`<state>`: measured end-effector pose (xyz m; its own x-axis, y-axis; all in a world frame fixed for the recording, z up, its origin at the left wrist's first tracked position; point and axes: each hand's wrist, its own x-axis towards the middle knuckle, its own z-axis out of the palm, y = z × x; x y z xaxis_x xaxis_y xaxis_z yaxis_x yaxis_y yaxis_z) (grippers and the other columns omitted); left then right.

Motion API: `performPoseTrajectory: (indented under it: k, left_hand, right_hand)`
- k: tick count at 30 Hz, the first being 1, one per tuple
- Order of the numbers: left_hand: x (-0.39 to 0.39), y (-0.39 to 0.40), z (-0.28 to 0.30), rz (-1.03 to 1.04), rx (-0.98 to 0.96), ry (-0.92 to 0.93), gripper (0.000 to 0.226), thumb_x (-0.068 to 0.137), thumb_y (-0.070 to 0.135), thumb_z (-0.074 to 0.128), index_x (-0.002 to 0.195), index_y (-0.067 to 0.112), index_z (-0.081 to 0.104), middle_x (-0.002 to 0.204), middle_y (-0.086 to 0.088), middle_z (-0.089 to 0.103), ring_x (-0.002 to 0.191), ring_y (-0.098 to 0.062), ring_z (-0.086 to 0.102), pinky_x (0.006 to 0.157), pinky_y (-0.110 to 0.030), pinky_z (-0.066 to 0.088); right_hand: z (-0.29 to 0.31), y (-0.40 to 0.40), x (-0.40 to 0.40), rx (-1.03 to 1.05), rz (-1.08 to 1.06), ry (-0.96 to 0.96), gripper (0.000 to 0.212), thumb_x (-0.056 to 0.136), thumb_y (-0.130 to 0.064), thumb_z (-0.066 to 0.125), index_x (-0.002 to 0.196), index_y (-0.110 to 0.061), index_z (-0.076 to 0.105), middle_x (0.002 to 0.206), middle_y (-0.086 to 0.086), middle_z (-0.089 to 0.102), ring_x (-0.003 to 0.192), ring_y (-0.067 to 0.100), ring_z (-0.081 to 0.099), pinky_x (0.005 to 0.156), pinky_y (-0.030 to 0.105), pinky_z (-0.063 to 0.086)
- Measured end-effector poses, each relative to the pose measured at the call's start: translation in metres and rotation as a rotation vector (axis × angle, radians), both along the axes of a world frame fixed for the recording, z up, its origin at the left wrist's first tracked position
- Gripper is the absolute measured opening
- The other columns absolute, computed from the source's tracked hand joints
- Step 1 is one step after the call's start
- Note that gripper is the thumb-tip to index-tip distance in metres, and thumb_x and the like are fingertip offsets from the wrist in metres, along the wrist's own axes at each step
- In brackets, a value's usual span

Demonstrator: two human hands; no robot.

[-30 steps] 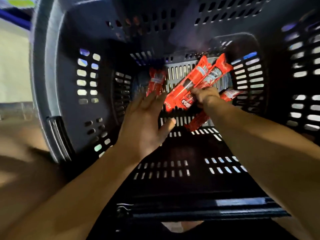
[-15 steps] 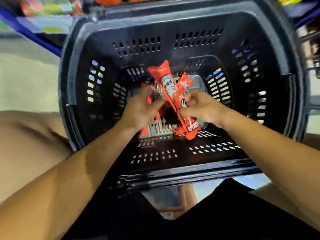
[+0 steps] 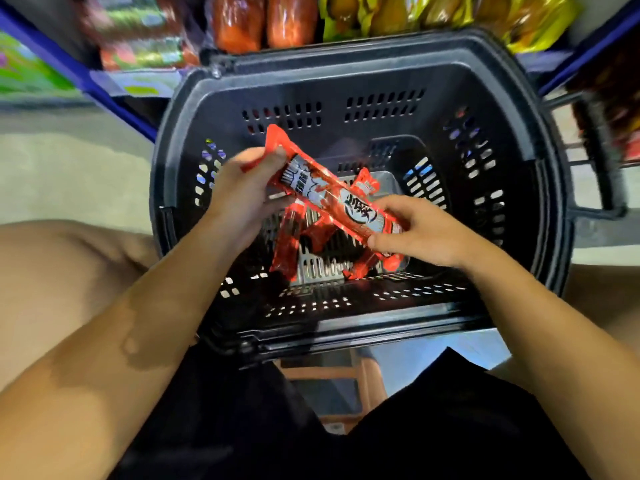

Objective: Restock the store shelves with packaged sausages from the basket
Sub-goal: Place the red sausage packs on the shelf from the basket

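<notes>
A black plastic basket stands in front of me. Above its inside, both hands hold red sausage packs. The top pack lies slanted, with white lettering. My left hand grips its upper left end. My right hand pinches its lower right end, and more red packs bunch under that hand. Another red pack hangs below the left hand; whether it is held or lying in the basket is unclear.
Beyond the basket a shelf with a blue edge carries blurred goods: orange-red packs, yellow bags and green-red packs. A black wire rack is at the right. Pale floor lies to the left.
Both hands have risen out of the basket bottom with the red packs. My left hand, empty one second ago, now grips the top pack's end. The view has pulled back, showing the shelf.
</notes>
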<state>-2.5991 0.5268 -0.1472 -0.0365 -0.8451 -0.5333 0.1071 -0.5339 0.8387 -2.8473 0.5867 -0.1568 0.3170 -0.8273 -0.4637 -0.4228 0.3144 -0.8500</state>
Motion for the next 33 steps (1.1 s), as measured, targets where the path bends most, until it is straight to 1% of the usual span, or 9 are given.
performPoseTrajectory:
  k: [5,9,14,18,21,25,26,31,33]
  left_hand:
    - [0.009,-0.005,-0.003,0.131,-0.018,0.149,0.015,0.09,0.027,0.066,0.099,0.015,0.066,0.085,-0.003,0.074,0.085,-0.022,0.073,0.074,-0.037,0.058]
    - [-0.007,0.011,-0.01,-0.084,0.058,0.113,0.019,0.092,0.025,0.065,0.107,0.013,0.062,0.105,-0.007,0.074,0.096,-0.024,0.072,0.087,-0.042,0.058]
    - [-0.031,0.039,-0.02,-0.163,0.139,0.027,0.029,0.09,0.016,0.068,0.117,0.012,0.061,0.108,-0.004,0.075,0.098,-0.022,0.072,0.091,-0.044,0.056]
    - [-0.023,0.03,-0.028,-0.19,0.218,-0.023,0.028,0.089,0.019,0.068,0.116,0.016,0.063,0.11,-0.001,0.074,0.103,-0.024,0.07,0.097,-0.052,0.05]
    - [-0.017,0.029,-0.035,-0.238,0.27,-0.046,0.032,0.087,0.018,0.068,0.119,0.017,0.063,0.111,-0.001,0.073,0.106,-0.023,0.068,0.099,-0.05,0.047]
    - [-0.011,0.033,-0.039,-0.314,0.282,-0.015,0.038,0.078,0.026,0.07,0.115,0.017,0.066,0.107,-0.002,0.075,0.097,-0.021,0.072,0.083,-0.038,0.052]
    - [-0.009,0.033,-0.04,-0.324,0.292,0.001,0.043,0.075,0.028,0.071,0.116,0.017,0.066,0.109,-0.003,0.074,0.099,-0.022,0.072,0.081,-0.038,0.054]
    - [-0.001,0.031,-0.049,-0.327,0.321,0.064,0.046,0.076,0.028,0.072,0.119,0.014,0.064,0.115,-0.008,0.072,0.105,-0.026,0.07,0.081,-0.038,0.059]
    - [0.002,0.03,-0.053,-0.346,0.318,0.06,0.038,0.079,0.028,0.07,0.115,0.018,0.067,0.114,-0.007,0.073,0.104,-0.024,0.07,0.08,-0.034,0.059]
  right_hand:
    - [-0.001,0.003,0.003,0.067,-0.09,-0.143,0.031,0.082,-0.007,0.072,0.104,-0.029,0.07,0.103,0.0,0.075,0.091,0.022,0.07,0.087,0.044,0.057]
    - [-0.002,0.012,0.028,0.023,-0.216,-0.229,0.028,0.086,-0.005,0.07,0.106,-0.024,0.067,0.097,-0.001,0.075,0.085,0.021,0.072,0.083,0.041,0.057]
    - [-0.011,0.017,0.051,0.0,-0.166,-0.046,0.031,0.084,-0.016,0.075,0.114,-0.021,0.066,0.106,-0.005,0.072,0.098,0.011,0.068,0.095,0.037,0.051]
    - [-0.021,0.003,0.029,0.156,-0.043,0.009,0.024,0.085,-0.031,0.074,0.105,-0.032,0.062,0.1,-0.01,0.067,0.095,0.01,0.066,0.091,0.033,0.051]
    - [-0.041,-0.016,-0.006,0.248,-0.167,0.1,0.032,0.085,-0.028,0.074,0.112,-0.017,0.061,0.097,-0.006,0.065,0.094,0.012,0.063,0.096,0.034,0.05]
    - [-0.087,-0.037,-0.036,0.323,-0.248,0.334,0.019,0.088,-0.022,0.072,0.103,-0.018,0.06,0.08,-0.008,0.062,0.068,0.006,0.056,0.059,0.009,0.043]
    - [-0.1,-0.04,-0.039,0.352,-0.231,0.385,0.018,0.089,-0.022,0.071,0.104,-0.021,0.061,0.082,-0.006,0.063,0.067,0.007,0.056,0.056,0.011,0.041]
    - [-0.16,-0.041,-0.037,0.716,-0.394,0.472,0.027,0.092,-0.036,0.066,0.106,-0.016,0.055,0.102,0.011,0.059,0.092,0.032,0.06,0.079,0.044,0.054]
    - [-0.18,-0.038,-0.034,0.868,-0.447,0.424,0.037,0.092,-0.04,0.064,0.112,-0.011,0.053,0.102,0.013,0.058,0.089,0.032,0.059,0.081,0.045,0.053]
